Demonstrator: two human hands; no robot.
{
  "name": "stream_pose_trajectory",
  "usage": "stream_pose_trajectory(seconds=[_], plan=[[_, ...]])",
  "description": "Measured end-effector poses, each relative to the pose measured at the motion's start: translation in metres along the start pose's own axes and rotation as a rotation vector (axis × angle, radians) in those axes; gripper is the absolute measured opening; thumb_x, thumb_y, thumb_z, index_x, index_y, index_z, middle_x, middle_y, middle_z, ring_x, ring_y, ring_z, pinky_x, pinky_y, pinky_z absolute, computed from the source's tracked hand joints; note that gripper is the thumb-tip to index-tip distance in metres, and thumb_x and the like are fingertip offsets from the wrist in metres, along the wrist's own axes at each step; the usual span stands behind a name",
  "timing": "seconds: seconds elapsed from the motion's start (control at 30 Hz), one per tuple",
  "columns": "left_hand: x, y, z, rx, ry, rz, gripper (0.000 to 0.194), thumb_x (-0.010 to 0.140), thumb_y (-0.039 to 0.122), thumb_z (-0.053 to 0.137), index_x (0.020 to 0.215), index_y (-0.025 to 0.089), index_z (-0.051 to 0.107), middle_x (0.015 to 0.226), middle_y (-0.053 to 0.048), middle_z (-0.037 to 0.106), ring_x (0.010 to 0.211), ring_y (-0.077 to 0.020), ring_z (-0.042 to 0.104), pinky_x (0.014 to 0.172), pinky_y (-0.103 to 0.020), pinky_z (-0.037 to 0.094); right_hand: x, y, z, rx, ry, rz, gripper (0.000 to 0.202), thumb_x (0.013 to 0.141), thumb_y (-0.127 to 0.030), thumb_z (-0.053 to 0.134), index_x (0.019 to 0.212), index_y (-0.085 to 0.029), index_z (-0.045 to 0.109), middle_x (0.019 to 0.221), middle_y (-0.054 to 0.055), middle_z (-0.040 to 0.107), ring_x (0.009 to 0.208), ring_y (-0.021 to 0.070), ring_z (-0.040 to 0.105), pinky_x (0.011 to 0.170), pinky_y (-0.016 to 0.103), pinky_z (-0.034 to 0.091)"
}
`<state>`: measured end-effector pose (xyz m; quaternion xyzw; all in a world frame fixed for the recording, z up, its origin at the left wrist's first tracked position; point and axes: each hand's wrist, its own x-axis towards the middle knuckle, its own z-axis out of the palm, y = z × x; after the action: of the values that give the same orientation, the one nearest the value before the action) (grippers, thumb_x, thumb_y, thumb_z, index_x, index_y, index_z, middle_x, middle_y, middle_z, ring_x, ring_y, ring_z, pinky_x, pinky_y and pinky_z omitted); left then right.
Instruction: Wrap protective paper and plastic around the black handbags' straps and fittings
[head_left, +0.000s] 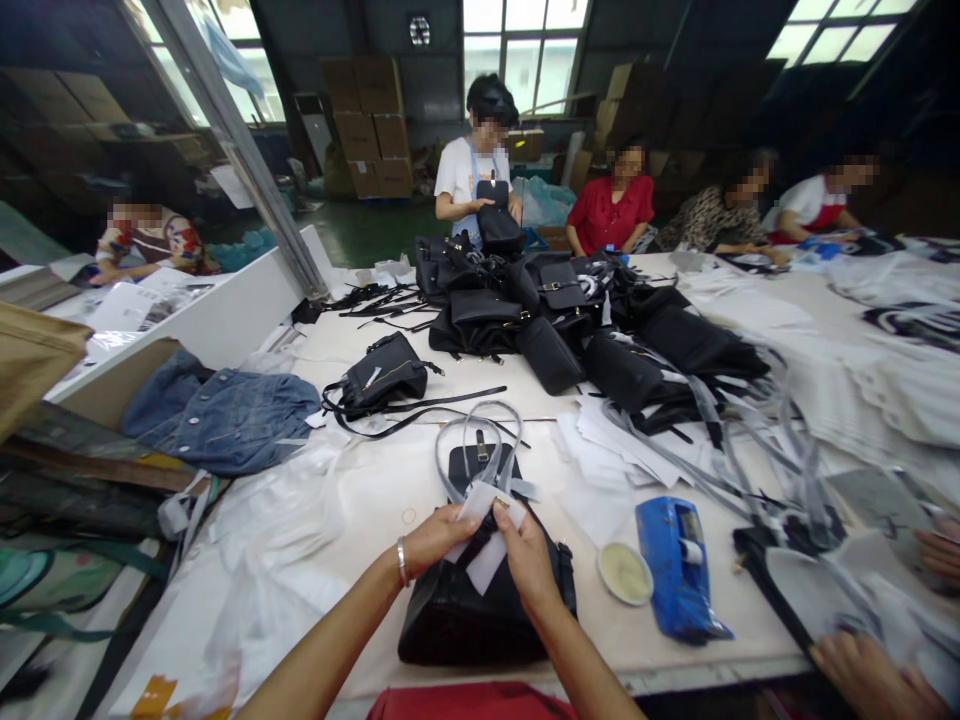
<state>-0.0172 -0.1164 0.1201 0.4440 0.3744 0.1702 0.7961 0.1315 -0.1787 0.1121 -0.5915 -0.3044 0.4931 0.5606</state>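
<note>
A black handbag [480,620] lies on the table right in front of me, its handles wrapped in clear plastic [442,455] and looped up at the far side. Above the bag, my left hand [442,535] is closed, pinching the left edge of a white paper slip [489,570]. My right hand [531,560] is closed too, its thumb pressed on the slip's right side by a small gold-coloured metal piece [500,503]. A short black strap end [476,540] shows between the hands, against the paper. Exactly how the slip sits around the strap is hidden by my fingers.
Right of the bag are a round tin [625,574] and a blue tape dispenser [677,570]. A pile of black bags [555,310] fills the table's middle. A denim garment [225,410] lies left. At the right edge, a co-worker's hands [874,670] touch another bag. Co-workers [480,170] sit or stand across.
</note>
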Motion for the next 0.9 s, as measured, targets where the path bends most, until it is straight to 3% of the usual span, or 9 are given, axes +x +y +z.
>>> stream_pose_trajectory(seconds=[0.27,0.67,0.9], plan=[[0.001,0.002,0.001,0.035,-0.041,-0.036,0.042,0.071,0.048,0.065,0.093,0.013,0.066,0.083,-0.004,0.066,0.072,-0.0161,0.057,0.067,-0.025,0.040,-0.003,0.004,-0.005,0.034,0.000,0.043,0.046,0.075,-0.053,0.059,0.107,-0.020,0.065,0.091,0.004,0.069,0.077,0.0224,0.061,0.064,0.029,0.046],[0.008,0.005,-0.002,-0.038,-0.184,-0.125,0.042,0.068,0.046,0.069,0.092,0.011,0.065,0.089,-0.007,0.067,0.076,-0.0172,0.059,0.073,-0.029,0.043,-0.010,0.003,-0.009,0.008,0.057,0.029,0.055,0.071,-0.057,0.060,0.106,-0.015,0.066,0.079,0.005,0.069,0.078,0.0225,0.061,0.066,0.029,0.048],[0.008,0.011,-0.002,0.025,-0.184,-0.109,0.040,0.067,0.048,0.069,0.082,0.012,0.066,0.080,-0.004,0.065,0.068,-0.0141,0.056,0.063,-0.024,0.040,-0.011,0.004,-0.012,-0.055,0.082,0.028,0.051,0.072,-0.059,0.057,0.098,-0.016,0.068,0.070,0.003,0.067,0.069,0.0207,0.060,0.061,0.028,0.047]])
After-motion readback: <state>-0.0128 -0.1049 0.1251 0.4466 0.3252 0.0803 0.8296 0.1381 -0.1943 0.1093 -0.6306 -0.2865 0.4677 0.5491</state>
